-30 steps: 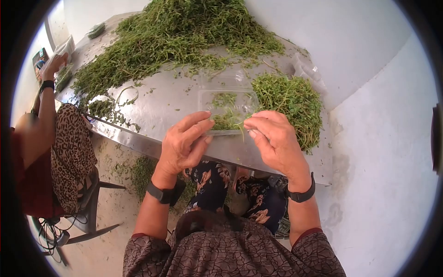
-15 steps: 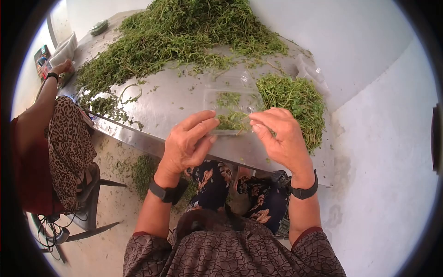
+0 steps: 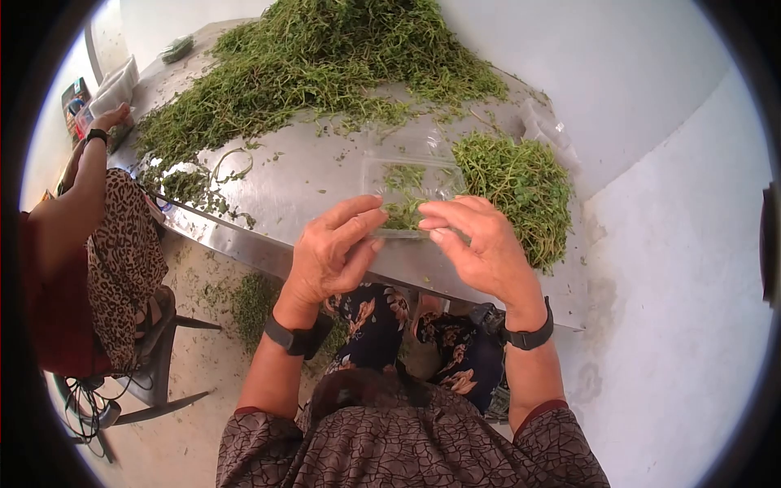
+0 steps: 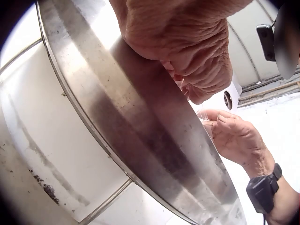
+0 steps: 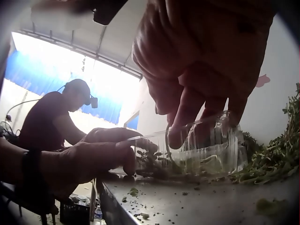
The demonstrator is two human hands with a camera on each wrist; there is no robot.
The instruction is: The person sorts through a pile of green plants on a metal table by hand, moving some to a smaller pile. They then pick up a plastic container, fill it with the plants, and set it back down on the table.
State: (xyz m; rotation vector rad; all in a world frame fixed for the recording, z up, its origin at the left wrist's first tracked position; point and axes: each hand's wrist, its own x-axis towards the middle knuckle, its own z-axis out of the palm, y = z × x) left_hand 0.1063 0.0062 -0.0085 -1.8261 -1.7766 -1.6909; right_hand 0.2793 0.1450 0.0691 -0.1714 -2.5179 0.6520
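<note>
An open clear plastic container lies near the table edge, with green sprigs inside. My left hand is at its near left corner; the right wrist view shows those fingers gripping the container wall. Over the near side of the container, my right hand has its fingertips lowered inside, a thin green stem pinched at them. Loose greens lie beneath. In the left wrist view, the table edge hides most of the container beyond my left hand.
A large heap of greens covers the back of the metal table. A smaller pile stands right of the container, with clear plastic behind it. Another person sits at the left beside stacked trays.
My right hand moved slightly right, then back left over the container. My left hand stays at the corner. The other person's arm has reached further from its position a second ago.
</note>
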